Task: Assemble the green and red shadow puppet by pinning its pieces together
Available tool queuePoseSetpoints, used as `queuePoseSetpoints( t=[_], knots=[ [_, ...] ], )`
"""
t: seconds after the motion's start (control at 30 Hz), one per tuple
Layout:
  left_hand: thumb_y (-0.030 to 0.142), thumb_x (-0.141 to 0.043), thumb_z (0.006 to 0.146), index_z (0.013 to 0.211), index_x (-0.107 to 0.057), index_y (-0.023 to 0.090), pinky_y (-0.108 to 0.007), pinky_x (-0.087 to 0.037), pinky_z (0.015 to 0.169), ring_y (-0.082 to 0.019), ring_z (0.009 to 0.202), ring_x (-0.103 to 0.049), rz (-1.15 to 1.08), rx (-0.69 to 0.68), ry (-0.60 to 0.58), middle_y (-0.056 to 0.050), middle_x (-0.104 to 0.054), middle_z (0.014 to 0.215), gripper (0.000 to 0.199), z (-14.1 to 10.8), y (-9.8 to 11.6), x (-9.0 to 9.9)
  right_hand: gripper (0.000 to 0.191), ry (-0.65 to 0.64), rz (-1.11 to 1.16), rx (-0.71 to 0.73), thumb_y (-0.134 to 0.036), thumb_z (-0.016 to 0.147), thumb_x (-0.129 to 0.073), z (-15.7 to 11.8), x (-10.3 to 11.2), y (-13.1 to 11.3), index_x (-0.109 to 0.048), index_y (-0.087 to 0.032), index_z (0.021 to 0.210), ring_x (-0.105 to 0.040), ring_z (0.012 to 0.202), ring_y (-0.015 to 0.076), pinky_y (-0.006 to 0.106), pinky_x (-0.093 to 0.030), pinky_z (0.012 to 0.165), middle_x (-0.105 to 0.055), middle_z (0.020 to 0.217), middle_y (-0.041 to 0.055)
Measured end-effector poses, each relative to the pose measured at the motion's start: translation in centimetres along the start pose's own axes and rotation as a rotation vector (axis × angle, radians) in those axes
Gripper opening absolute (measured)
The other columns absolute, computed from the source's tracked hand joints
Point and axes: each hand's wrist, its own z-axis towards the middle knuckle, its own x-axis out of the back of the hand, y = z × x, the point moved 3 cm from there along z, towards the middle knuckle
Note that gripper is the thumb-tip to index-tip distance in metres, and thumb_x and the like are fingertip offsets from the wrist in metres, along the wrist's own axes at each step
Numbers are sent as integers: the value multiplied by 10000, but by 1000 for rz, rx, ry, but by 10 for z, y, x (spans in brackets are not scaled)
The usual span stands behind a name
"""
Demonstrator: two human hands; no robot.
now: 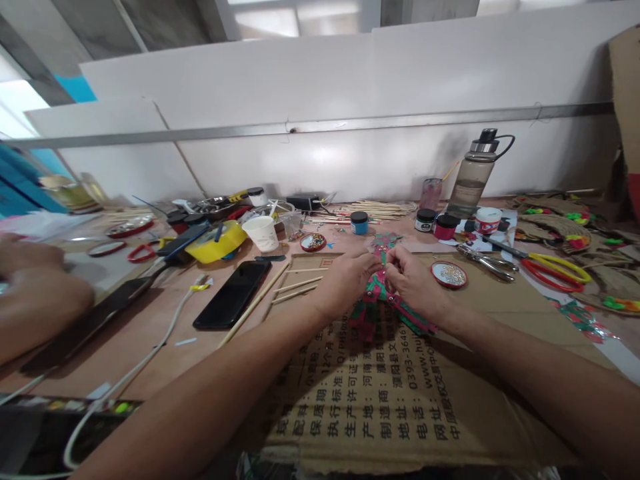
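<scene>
A pink-and-green painted cutout [379, 288] with shiny dots lies on the printed cardboard sheet [480, 380] in front of me. My left hand [349, 279] comes in from the left, closed, its fingertips pinched at the cutout's upper middle. Close beside it, my right hand [414, 281] is curled with thumb and finger pinched over the same spot. Whatever is between the right fingertips is too small to make out. Both hands partly cover the cutout. To the right of my right hand sits a round lid of small beads [449, 274].
Left are a black phone [233, 295], wooden sticks [295, 290], a paper cup [261, 233] and yellow tape [217, 242]. Paint jars [359, 223] and a water bottle [473, 177] stand behind. Pliers [487, 261] and scissors [555, 272] lie right. Another person's hand [40, 293] is far left.
</scene>
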Motion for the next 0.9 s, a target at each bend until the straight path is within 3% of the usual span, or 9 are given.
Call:
queuePoseSetpoints(
  t=[0.27,0.47,0.6,0.77,0.9],
  knots=[
    [272,-463,952,813,-652,161,-268,-432,684,-159,749,-580,21,2,-22,-45,-629,760,260,7,0,0,41,25,-135,30,-245,763,-443,8,10,3,-422,-220,740,-406,555,122,254,-309,537,-459,612,-56],
    [298,-511,928,906,-680,179,-262,-452,676,-159,761,-618,8,34,-110,-49,-673,844,208,3,-6,-7,45,-24,-200,-23,-252,762,-450,9,12,6,-446,-214,738,-420,553,124,253,-313,521,-468,618,-50],
    [324,-565,899,948,-684,191,-290,-476,734,-186,834,-633,37,42,-50,-55,-694,885,184,2,-2,-2,57,-49,-184,-33,-271,767,-452,11,12,12,-452,-217,748,-417,540,124,252,-316,504,-473,614,-53],
    [304,-566,891,886,-686,210,-294,-486,751,-176,814,-622,101,79,94,-44,-697,854,153,12,-4,37,55,-49,-150,-43,-259,750,-456,11,12,11,-430,-223,718,-432,525,125,247,-325,483,-464,588,-56],
    [422,-470,918,804,-644,205,-336,-472,759,-213,826,-590,209,255,253,-59,-668,793,301,9,-55,96,51,-41,-137,-51,-244,733,-449,8,10,3,-416,-225,698,-384,502,114,241,-300,470,-430,568,-63]
  ],
)
